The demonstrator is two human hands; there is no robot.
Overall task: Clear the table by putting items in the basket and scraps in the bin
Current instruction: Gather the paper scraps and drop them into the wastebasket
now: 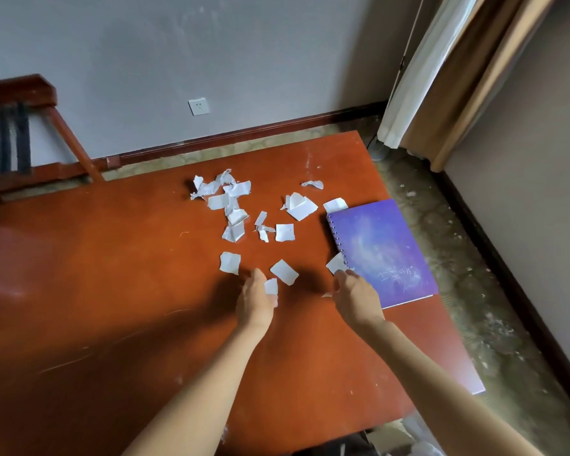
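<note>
Several torn white paper scraps (231, 205) lie scattered over the middle of the red-brown table (112, 291). A purple spiral notebook (382, 251) lies flat near the table's right edge. My left hand (255, 301) rests on the table and pinches a small white scrap (271, 287) by the thumb. My right hand (356, 297) touches a white scrap (336, 263) at the notebook's lower left corner, fingers curled on it. Another loose scrap (284, 272) lies between my hands. No basket or bin shows plainly.
A dark wooden chair (17, 133) stands at the back left against the grey wall. Curtains (441, 77) hang at the back right. Patterned carpet (458, 258) runs along the table's right side. Something pale and crumpled (395, 439) sits below the table's near edge.
</note>
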